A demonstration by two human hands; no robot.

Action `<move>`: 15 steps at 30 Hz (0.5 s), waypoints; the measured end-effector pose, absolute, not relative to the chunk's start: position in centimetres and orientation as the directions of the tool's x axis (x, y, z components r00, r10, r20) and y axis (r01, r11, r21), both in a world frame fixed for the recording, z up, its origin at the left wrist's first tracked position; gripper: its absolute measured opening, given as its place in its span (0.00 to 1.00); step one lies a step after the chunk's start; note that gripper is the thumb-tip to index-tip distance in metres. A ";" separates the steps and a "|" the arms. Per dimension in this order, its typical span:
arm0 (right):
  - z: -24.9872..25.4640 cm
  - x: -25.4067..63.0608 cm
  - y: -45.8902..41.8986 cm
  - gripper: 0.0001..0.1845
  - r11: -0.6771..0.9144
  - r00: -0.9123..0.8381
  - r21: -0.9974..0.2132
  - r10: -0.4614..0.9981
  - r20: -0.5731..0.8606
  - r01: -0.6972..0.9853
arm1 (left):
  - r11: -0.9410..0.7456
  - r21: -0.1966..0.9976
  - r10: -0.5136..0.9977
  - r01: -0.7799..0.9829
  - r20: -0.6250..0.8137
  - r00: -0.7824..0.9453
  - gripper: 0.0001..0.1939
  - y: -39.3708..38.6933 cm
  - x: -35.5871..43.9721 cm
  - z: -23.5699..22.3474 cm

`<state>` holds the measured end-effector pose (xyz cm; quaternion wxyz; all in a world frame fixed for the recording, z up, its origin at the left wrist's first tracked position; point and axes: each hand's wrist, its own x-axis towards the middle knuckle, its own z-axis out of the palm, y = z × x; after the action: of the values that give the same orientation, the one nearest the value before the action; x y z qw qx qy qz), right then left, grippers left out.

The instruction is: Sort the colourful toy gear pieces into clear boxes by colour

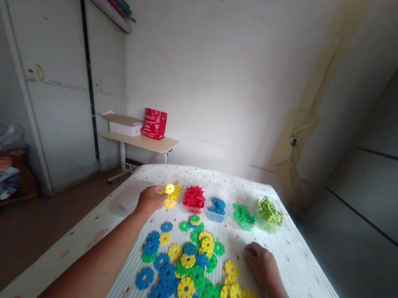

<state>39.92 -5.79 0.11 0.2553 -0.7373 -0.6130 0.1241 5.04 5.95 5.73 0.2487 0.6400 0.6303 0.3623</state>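
My left hand (150,199) reaches to the box of yellow pieces (174,197), its fingers pinched on a yellow flower-shaped disc (170,189) held over that box. On the table to the right, my right hand (260,261) rests with its fingers curled in; nothing shows between them. Between my forearms lies a loose spread of notched plastic discs: blue (144,278), green (212,296) and yellow (185,289), many overlapping. Clear boxes stand in a row behind them, with red pieces (194,196), blue pieces (217,205), green pieces (244,215) and light green pieces (269,211).
A white ribbed cloth (91,248) with red marks covers the table. Left of the yellow box is a clear container (125,200). Beyond stands a small side table (139,140) with a red bag (154,124) and a white box (125,127). Cabinets flank both sides.
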 end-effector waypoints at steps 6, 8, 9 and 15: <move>0.0 39.9 -5.7 0.11 -0.128 0.217 -0.517 0.969 0.116 0.846 | -0.059 0.778 0.982 0.626 0.159 -0.105 0.15 4.0 4.5 3.0; 0.0 39.9 -5.7 0.11 -0.136 0.222 -0.512 0.969 0.111 0.848 | -0.053 0.773 0.981 0.632 0.158 -0.112 0.11 2.9 4.1 1.9; 0.1 39.9 -5.7 0.10 -0.138 0.223 -0.512 0.969 0.108 0.848 | -0.047 0.769 0.980 0.637 0.159 -0.120 0.10 2.3 3.8 1.3; 0.9 38.6 -6.0 0.11 -0.053 0.158 -0.543 0.976 0.147 0.838 | -0.014 0.786 0.976 0.618 0.146 -0.163 0.11 0.4 2.1 -1.8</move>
<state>38.64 -5.96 0.95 0.2635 -0.7137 -0.6355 0.1314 2.14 0.42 -1.76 0.2356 0.6026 0.6613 0.3796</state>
